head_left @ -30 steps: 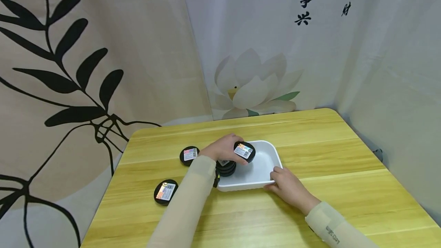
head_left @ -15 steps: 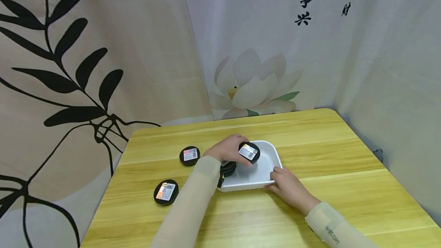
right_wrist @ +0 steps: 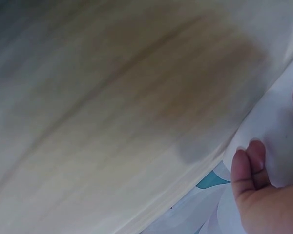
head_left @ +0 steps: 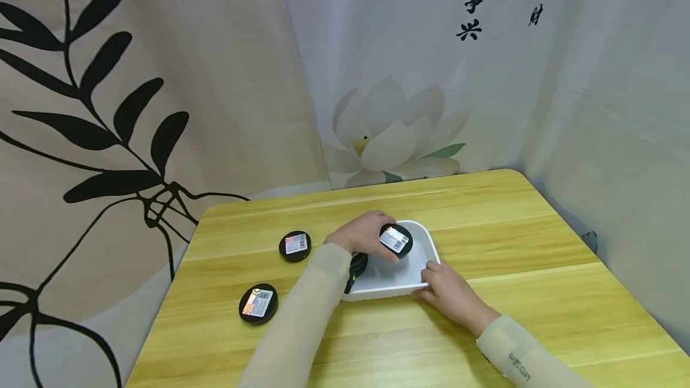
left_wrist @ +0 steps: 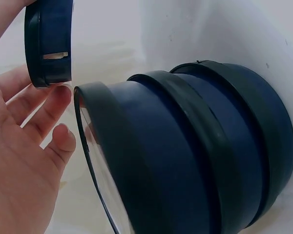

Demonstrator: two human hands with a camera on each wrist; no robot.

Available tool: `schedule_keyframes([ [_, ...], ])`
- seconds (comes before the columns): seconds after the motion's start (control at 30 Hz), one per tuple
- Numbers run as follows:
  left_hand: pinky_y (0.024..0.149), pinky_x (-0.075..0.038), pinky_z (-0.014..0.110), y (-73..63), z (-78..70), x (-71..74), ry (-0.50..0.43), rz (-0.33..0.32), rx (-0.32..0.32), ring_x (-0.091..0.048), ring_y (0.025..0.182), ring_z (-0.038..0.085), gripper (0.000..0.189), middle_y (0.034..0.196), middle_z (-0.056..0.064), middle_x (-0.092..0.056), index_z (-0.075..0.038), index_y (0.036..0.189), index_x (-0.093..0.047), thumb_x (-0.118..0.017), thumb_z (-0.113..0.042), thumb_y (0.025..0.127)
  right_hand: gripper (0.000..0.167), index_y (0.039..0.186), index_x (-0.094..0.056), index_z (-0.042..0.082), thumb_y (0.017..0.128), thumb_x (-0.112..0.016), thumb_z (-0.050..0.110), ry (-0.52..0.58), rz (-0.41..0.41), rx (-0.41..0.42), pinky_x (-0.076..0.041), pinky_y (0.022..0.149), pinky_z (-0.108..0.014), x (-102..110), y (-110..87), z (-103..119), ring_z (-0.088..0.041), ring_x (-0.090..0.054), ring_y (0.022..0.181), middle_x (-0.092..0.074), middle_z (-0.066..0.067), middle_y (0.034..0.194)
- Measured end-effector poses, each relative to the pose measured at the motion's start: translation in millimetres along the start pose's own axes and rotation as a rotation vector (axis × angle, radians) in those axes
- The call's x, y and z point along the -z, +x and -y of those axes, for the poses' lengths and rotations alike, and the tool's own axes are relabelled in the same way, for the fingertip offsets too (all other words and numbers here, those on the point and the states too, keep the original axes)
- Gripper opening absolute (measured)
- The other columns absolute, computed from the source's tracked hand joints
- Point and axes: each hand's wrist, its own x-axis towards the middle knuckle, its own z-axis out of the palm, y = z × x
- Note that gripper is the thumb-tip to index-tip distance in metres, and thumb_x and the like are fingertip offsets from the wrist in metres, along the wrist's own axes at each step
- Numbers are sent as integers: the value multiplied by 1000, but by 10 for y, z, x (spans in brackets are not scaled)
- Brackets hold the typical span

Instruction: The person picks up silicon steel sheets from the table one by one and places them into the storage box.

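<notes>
My left hand (head_left: 363, 235) holds a round black container (head_left: 396, 239) between thumb and fingers, over the white tray (head_left: 423, 259). A white label with a barcode faces up on it. Close under that wrist, a stack of similar black containers (head_left: 358, 264) stands at the tray's left side, partly hidden by the arm. In the left wrist view the stacked containers (left_wrist: 185, 146) fill the right half, and the held container (left_wrist: 49, 44) is apart from them. My right hand (head_left: 450, 292) grips the tray's near right corner. In the right wrist view, this hand's fingers (right_wrist: 244, 175) are curled at the white tray.
Two more labelled black containers lie on the wooden table (head_left: 517, 244): one left of the tray (head_left: 295, 246), another nearer the front left (head_left: 259, 304). A printed curtain (head_left: 237, 76) hangs behind the table.
My left hand has moved slightly to the right over the tray, with the black container in it. My right hand stays at the tray's corner. The head view has shifted a little.
</notes>
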Motion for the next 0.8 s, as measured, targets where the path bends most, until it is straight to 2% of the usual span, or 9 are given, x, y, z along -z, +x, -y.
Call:
schedule_keyframes([
  [0.27, 102, -49, 32, 54, -18, -32, 7, 24, -6, -56, 113, 12, 92, 133, -4, -58, -18, 145, -53, -91, -51, 67, 28, 78, -63, 14, 81, -84, 32, -2, 9, -5, -43, 63, -28, 8, -3, 3, -10, -44, 70, -46, 8, 76],
  [0.57, 100, -49, 28, 141, -36, -55, 50, 45, -47, -56, 110, 10, 92, 129, -5, -58, -18, 142, -56, -92, -53, 65, 29, 78, -63, 15, 80, -84, 34, -2, 1, -10, -44, 64, -28, -29, 10, -9, -9, -43, 71, -45, 9, 76],
  [0.8, 98, -49, 27, 178, -54, -68, 61, 67, -56, -56, 107, 9, 92, 128, -5, -58, -18, 143, -54, -91, -52, 66, 28, 79, -63, 16, 80, -84, 35, 6, 14, -21, -43, 65, -28, -22, 9, 1, -9, -42, 71, -45, 10, 76],
])
